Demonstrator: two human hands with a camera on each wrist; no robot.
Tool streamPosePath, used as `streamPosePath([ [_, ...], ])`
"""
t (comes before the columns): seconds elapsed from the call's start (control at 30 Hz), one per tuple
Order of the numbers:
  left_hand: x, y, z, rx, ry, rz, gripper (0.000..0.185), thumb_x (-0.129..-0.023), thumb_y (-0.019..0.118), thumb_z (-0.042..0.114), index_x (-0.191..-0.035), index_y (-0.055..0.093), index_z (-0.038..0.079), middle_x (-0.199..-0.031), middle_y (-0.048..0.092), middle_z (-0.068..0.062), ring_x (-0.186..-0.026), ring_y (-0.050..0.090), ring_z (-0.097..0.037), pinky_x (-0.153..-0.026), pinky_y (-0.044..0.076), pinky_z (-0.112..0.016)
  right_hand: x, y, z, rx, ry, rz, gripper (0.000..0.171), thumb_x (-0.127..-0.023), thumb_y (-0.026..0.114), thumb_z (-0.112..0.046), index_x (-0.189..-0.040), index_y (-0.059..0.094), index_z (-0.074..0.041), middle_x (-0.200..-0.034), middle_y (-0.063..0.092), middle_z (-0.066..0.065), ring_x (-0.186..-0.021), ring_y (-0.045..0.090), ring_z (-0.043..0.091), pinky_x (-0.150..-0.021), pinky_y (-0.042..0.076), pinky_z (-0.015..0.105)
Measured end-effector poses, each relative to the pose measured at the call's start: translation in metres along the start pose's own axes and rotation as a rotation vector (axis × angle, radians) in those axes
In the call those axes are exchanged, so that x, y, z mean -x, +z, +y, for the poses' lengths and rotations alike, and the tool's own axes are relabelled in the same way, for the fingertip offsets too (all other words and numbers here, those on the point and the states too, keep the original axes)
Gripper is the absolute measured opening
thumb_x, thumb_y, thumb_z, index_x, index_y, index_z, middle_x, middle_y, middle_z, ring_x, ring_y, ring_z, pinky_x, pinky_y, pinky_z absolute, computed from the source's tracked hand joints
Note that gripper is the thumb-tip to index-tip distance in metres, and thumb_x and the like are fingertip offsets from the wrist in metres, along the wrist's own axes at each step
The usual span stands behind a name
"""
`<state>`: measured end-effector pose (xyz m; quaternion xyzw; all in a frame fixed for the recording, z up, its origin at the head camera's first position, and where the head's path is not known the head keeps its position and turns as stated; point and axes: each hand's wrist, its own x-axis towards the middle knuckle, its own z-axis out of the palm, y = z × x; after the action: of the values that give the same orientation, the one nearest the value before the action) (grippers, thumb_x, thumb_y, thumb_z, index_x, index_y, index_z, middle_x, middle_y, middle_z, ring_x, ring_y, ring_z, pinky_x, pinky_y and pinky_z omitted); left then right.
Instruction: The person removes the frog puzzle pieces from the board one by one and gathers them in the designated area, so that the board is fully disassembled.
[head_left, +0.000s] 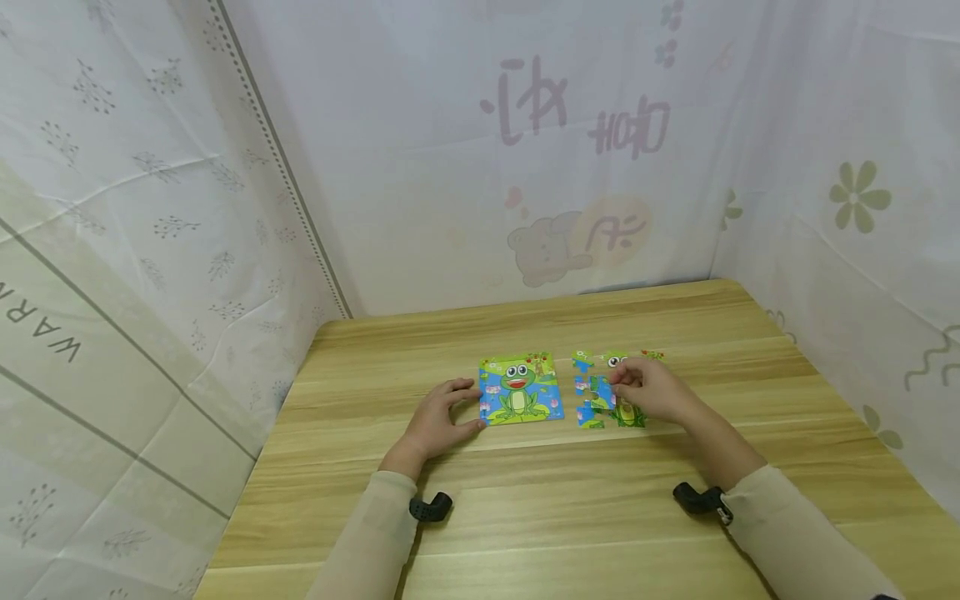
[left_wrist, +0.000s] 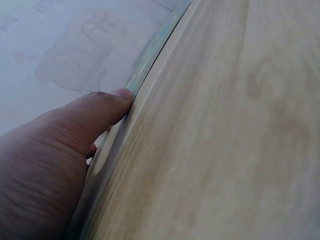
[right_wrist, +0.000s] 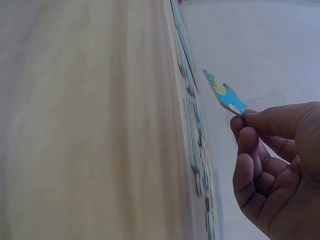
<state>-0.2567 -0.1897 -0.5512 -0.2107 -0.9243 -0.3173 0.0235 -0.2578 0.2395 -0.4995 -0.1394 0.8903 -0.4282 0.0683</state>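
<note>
A square frog picture (head_left: 519, 398) lies flat on the table, green frog on blue. My left hand (head_left: 438, 423) rests at its left side, the thumb touching the edge near the lower left corner and the fingers loosely extended along the upper left. To the right, my right hand (head_left: 654, 392) pinches a blue-and-green jigsaw piece (right_wrist: 225, 96) between thumb and index finger; the right wrist view shows it raised off the table and tilted. Below and around that hand lie several loose jigsaw pieces (head_left: 590, 418) bearing parts of a frog, some hidden behind the fingers.
The wooden table (head_left: 525, 517) ends at a far edge against a printed cloth curtain (head_left: 450, 183). More patterned cloth hangs at the left and right sides. Each wrist carries a small black camera (head_left: 431, 507).
</note>
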Motion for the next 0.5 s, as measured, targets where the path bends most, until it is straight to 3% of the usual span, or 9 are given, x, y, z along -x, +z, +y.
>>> streamPosePath([
  [0.17,0.000,0.000,-0.001,-0.007,-0.004,0.002,0.056,-0.089,0.082,0.047,-0.138,0.068,0.025,-0.156,0.049,0.005,-0.147,0.041,-0.026,-0.118,0.038,-0.053,0.010,-0.009,0.008,0.010,0.029,0.018,0.007,-0.101,0.069,-0.016,-0.106,0.070,-0.011,-0.095,0.067,0.007,-0.078,0.060,0.024,-0.060,0.053,0.029],
  [0.5,0.000,0.000,0.001,-0.006,-0.003,-0.007,0.056,-0.089,0.082,0.046,-0.139,0.067,0.025,-0.156,0.048,0.004,-0.148,0.040,-0.027,-0.119,0.037,-0.054,0.029,-0.028,0.027,0.026,0.079,0.061,0.013,-0.101,0.071,-0.022,-0.109,0.072,-0.011,-0.097,0.067,0.006,-0.084,0.060,0.023,-0.067,0.052,0.029],
])
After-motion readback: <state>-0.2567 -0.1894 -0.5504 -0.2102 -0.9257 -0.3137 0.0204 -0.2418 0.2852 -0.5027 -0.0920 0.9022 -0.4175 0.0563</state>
